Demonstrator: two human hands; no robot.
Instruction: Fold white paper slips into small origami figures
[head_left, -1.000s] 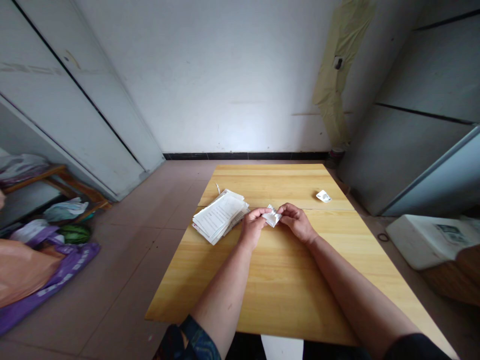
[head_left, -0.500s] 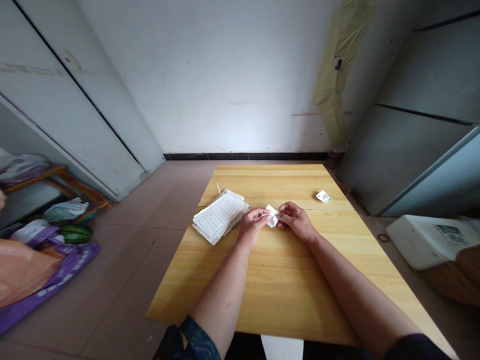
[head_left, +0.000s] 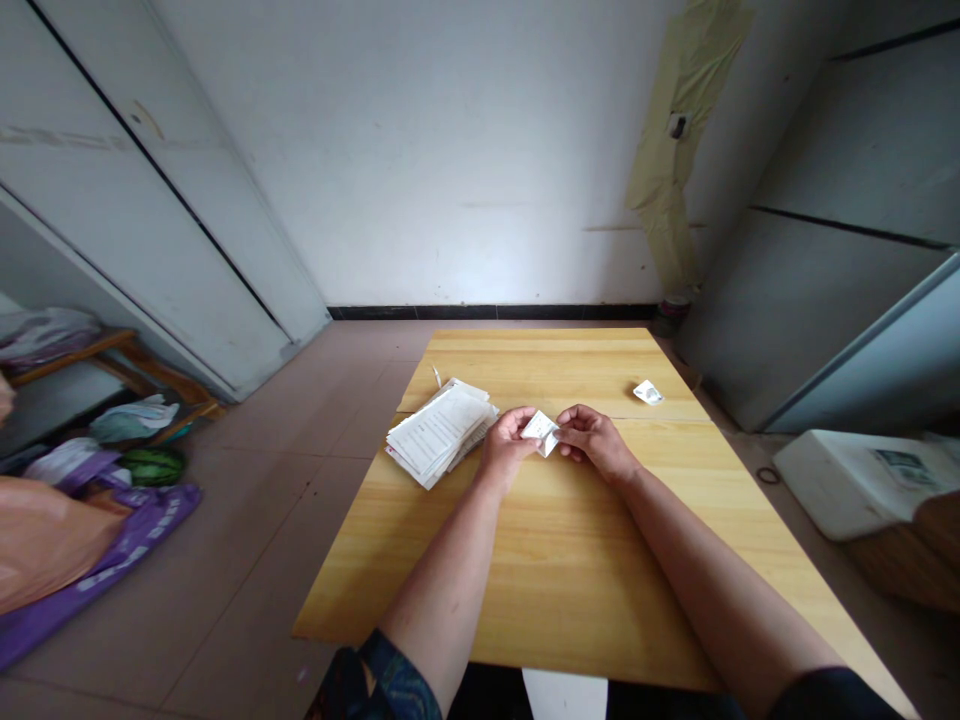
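Observation:
A small folded piece of white paper (head_left: 540, 431) is held between both hands above the wooden table (head_left: 570, 560). My left hand (head_left: 507, 446) pinches its left side with thumb and fingers. At its right edge, my right hand (head_left: 592, 440) grips it between thumb and fingertips. Just left of my left hand lies a stack of printed paper sheets (head_left: 439, 430), loosely piled. Another small folded paper (head_left: 648, 392) rests on the table at the back right, touched by neither hand.
A thin paper scrap (head_left: 436, 376) lies behind the stack. Left of the table, a watermelon (head_left: 152, 466) and a purple bag (head_left: 142, 530) are on the floor beside a wooden rack (head_left: 127, 360). A white box (head_left: 847, 485) stands to the right.
The small paper between my hands has turned, and more of its printed face shows. My left fingers have shifted slightly back from its top. The stack and the other folded paper lie as before.

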